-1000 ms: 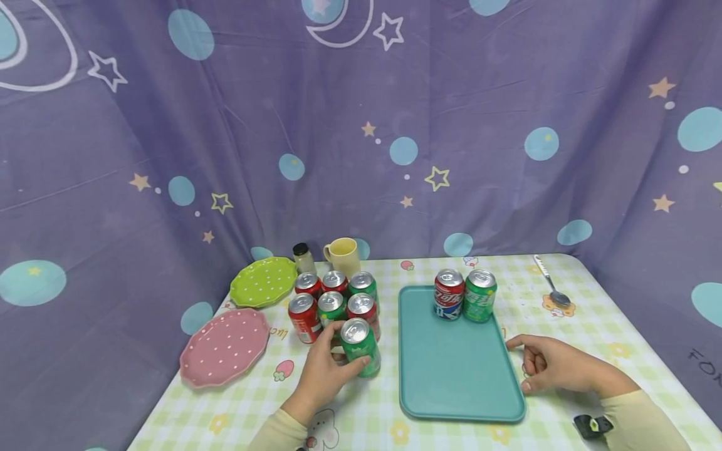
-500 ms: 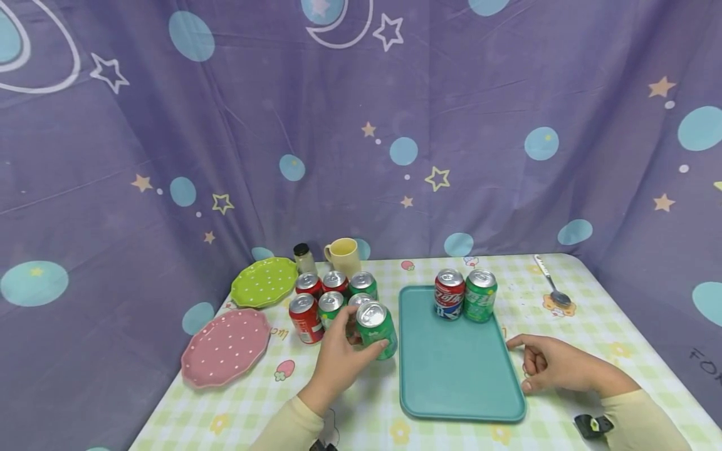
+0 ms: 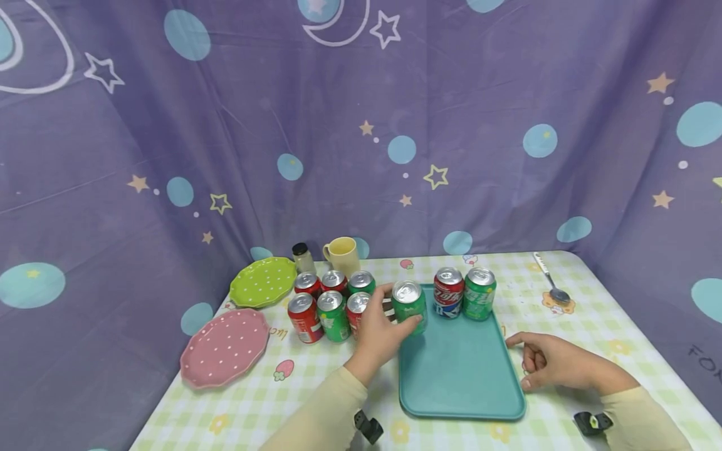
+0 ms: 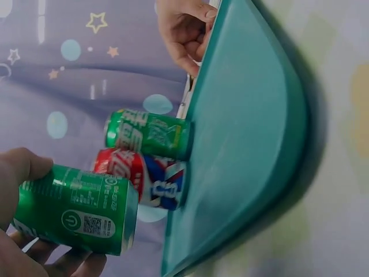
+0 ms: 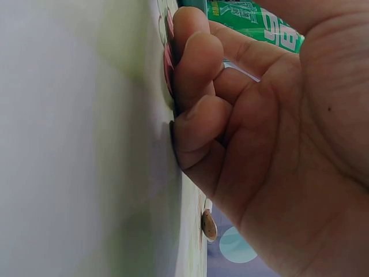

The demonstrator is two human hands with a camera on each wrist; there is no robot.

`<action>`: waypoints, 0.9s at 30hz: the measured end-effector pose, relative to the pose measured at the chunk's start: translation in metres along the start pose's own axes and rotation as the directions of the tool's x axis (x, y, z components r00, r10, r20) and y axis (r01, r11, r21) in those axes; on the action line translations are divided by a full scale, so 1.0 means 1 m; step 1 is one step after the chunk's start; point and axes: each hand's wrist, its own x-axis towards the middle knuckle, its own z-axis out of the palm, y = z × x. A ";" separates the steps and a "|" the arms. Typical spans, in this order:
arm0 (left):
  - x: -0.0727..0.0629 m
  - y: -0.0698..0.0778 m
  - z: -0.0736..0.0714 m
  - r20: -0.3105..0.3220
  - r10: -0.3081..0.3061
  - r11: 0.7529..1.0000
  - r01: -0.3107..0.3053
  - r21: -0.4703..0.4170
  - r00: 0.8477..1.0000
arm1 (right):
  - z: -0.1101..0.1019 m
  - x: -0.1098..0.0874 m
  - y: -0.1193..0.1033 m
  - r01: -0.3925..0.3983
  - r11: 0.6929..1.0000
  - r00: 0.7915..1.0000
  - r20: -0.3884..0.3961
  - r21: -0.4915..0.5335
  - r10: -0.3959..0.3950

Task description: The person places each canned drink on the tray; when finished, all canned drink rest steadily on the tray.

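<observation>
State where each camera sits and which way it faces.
Head: on the head, facing forward and down at the table; shows the left hand, right hand and sleeves.
Left wrist: on that wrist, facing past the held can to the tray; part of the left hand is near, the right hand farther off.
Right wrist: on that wrist, looking along the table; the right hand's curled fingers and palm fill much of it.
Head and left wrist share the held can, tray and both hands.

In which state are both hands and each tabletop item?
Left hand: gripping green can
Green can: held aloft
Right hand: loosely curled, beside tray
Tray: flat, bearing two upright cans
Six clustered cans: upright
Mug: upright
Jar: lid on
Spoon: lying
Green plate: face-up
Pink plate: face-up
</observation>
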 end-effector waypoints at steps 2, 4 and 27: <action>0.005 -0.002 0.009 -0.011 -0.030 0.999 0.030 0.012 0.999 | 0.000 0.000 0.000 -0.004 1.000 1.000 0.000 0.004 0.004; 0.011 -0.005 0.017 -0.022 -0.048 0.999 0.048 0.016 0.999 | 0.000 -0.001 -0.001 -0.009 1.000 1.000 0.000 0.006 0.009; 0.059 -0.040 0.056 -0.080 -0.129 0.985 0.137 0.104 0.988 | -0.002 0.000 -0.002 -0.007 1.000 1.000 0.004 -0.002 0.008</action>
